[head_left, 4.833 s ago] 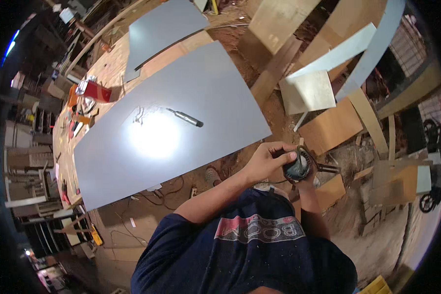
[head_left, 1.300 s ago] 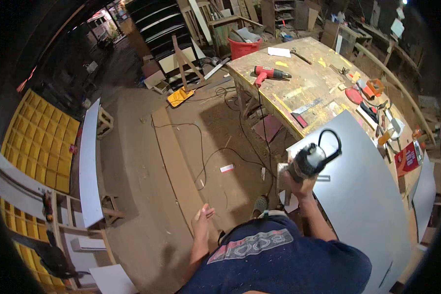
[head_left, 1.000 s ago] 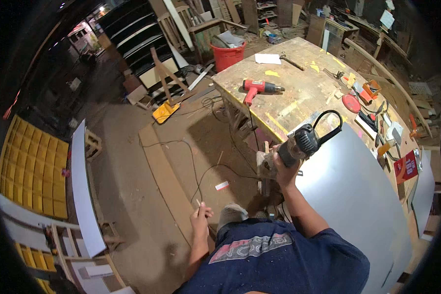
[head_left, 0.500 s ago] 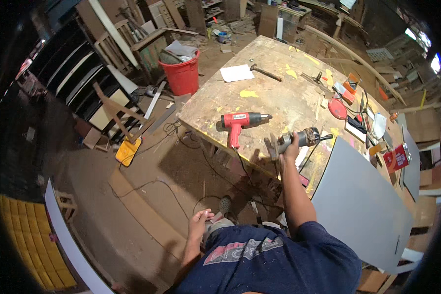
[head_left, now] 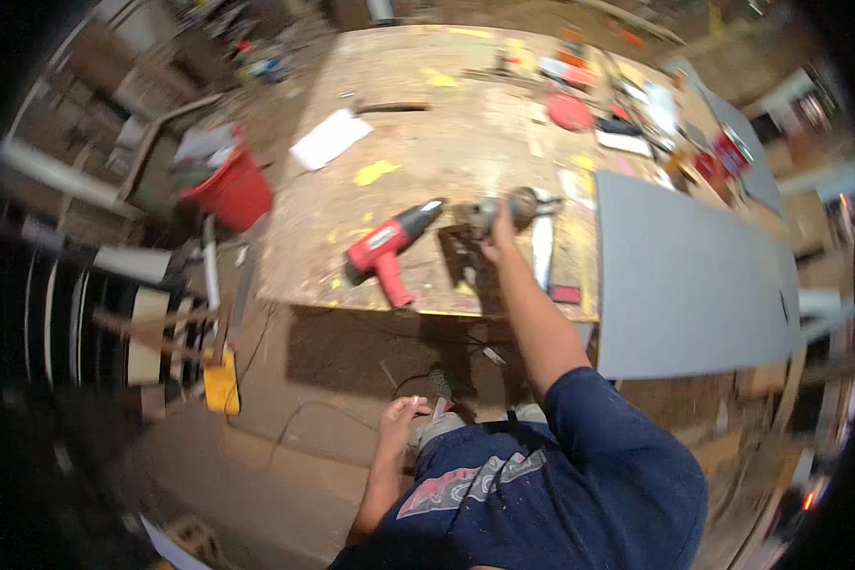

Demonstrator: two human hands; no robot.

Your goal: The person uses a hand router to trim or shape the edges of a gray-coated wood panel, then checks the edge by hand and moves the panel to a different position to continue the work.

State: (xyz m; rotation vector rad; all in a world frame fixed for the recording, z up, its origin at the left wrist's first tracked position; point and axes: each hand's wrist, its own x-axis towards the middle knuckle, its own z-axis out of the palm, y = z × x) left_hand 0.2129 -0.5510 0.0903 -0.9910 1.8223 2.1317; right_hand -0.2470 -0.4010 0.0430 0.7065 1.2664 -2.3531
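Observation:
My right hand [head_left: 500,233] grips a trim router [head_left: 508,211] by its round grey body, above the near part of the wooden worktable [head_left: 332,218]. The router's base points left and its cord end right; motion blurs it. A red heat gun [head_left: 387,252] with a dark nozzle lies on the tabletop to its left. My left hand [head_left: 404,415] hangs low in front of my body, its fingers curled together. A small pale strip shows beside those fingertips, but whether they hold it is unclear.
A large grey sheet [head_left: 693,285] covers the table's right side. White paper [head_left: 331,140], a hammer [head_left: 394,107], a red round lid [head_left: 569,111] and assorted tools lie farther back. A red bucket [head_left: 233,190] stands left of the table. Cords trail across the floor.
My view has swung right, so the table appears farther left and squarer. The router, still in my right hand, shows farther left and higher. My left hand stays low and curled.

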